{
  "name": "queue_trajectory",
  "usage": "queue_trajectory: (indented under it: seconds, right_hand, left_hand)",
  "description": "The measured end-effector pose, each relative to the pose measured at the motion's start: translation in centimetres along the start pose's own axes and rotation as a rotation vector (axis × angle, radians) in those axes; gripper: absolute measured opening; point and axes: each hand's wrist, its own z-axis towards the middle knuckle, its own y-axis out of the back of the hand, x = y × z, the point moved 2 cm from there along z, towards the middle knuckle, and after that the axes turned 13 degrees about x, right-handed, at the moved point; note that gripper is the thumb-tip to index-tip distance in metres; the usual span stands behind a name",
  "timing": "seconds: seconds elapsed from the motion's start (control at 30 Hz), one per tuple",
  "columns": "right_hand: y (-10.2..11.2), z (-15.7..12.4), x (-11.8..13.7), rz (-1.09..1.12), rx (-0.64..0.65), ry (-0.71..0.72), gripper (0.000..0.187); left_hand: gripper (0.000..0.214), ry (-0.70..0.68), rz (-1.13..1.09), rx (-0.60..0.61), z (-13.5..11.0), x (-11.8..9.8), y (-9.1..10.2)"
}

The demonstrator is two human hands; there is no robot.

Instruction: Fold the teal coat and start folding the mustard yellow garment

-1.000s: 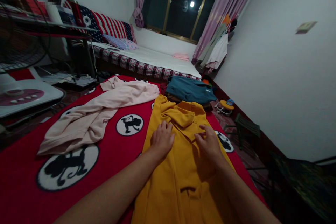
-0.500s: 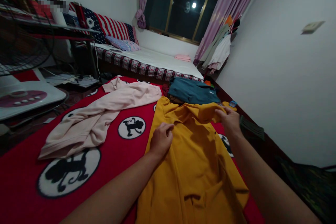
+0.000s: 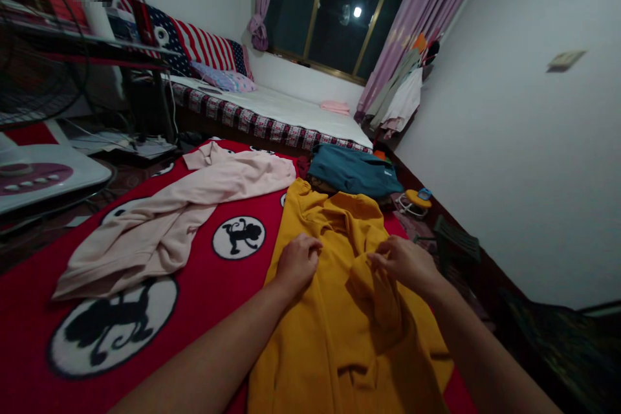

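A mustard-yellow garment (image 3: 339,330) lies spread on a red blanket (image 3: 204,284) printed with black monkey circles. My left hand (image 3: 297,261) rests on the garment's left side with its fingers curled onto the cloth. My right hand (image 3: 405,262) is on the garment's right part, fingers pinched on a raised fold of the yellow fabric. The garment's collar end points away from me.
A pale pink garment (image 3: 179,207) lies crumpled on the blanket to the left. A folded teal garment (image 3: 354,171) sits beyond the yellow one. A bed (image 3: 272,110) stands behind, a fan base (image 3: 39,174) at left, a small stool (image 3: 412,202) and a white wall at right.
My right hand has come back from the far right edge toward the middle, bringing a fold of yellow fabric over. My left hand has stayed in place.
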Motion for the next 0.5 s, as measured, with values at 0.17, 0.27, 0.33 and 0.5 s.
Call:
queue_trajectory:
  seconds: [0.17,0.27,0.33,0.5]
  right_hand:
    - [-0.5,3.6,0.8,0.145,-0.249,0.043,0.025]
    - [-1.5,6.2,-0.8,0.330,-0.296,-0.081,0.027]
    - [-2.1,7.7,-2.4,0.441,-0.273,-0.157,0.023]
    - [-2.4,9.0,-5.1,0.634,-0.207,-0.100,0.026]
  left_hand:
    - [0.023,-0.004,0.020,0.027,-0.2,-0.2,0.2]
    - [0.023,-0.009,0.024,0.023,-0.2,-0.2,0.2]
    - [0.025,-0.009,0.023,0.015,-0.2,-0.1,0.1]
    - [0.045,0.035,0.012,-0.010,0.1,0.2,-0.1]
